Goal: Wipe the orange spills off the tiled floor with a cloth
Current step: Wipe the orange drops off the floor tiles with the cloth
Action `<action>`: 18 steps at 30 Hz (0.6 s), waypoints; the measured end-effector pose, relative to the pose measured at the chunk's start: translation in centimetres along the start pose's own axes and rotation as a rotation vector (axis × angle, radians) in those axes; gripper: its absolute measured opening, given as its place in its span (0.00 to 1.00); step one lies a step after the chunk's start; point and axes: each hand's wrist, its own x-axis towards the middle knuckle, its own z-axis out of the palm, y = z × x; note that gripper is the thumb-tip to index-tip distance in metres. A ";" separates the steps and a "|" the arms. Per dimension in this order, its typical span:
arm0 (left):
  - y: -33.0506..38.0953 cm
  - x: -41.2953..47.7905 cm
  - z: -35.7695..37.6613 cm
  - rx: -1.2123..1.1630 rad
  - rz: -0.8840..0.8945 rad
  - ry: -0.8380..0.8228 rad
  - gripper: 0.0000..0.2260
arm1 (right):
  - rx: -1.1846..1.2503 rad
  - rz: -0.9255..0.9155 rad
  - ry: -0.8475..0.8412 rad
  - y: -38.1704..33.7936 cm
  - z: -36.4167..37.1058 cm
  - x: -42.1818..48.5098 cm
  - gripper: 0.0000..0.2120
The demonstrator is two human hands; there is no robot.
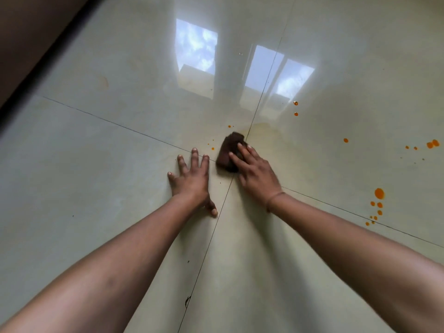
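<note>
A dark brown cloth (pixel 228 150) lies bunched on the glossy pale tiled floor (pixel 96 164), close to where the tile joints cross. My right hand (pixel 254 174) presses flat on the cloth with straight fingers. My left hand (pixel 192 179) rests on the floor just left of it, fingers spread. Small orange drops (pixel 212 148) dot the floor beside the cloth. A big orange drop with several small ones (pixel 379 193) lies at the right. More orange spots (pixel 432 143) sit at the far right, and two (pixel 295 108) further ahead.
A dark skirting and wall (pixel 36 44) run along the upper left edge. Window reflections (pixel 195 44) shine on the tiles ahead. A faint yellowish smear (pixel 264 131) marks the tile just beyond the cloth.
</note>
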 end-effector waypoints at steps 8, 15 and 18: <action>0.1 0.1 0.1 0.004 -0.013 -0.001 0.66 | 0.003 0.210 0.092 -0.8 -1.5 6.2 0.26; 0.2 0.1 0.1 -0.018 -0.021 -0.025 0.67 | 0.049 0.281 0.075 -0.4 -2.1 9.5 0.26; 0.2 0.0 0.1 -0.030 -0.018 -0.022 0.67 | -0.025 -0.165 0.005 -1.5 -0.2 5.9 0.24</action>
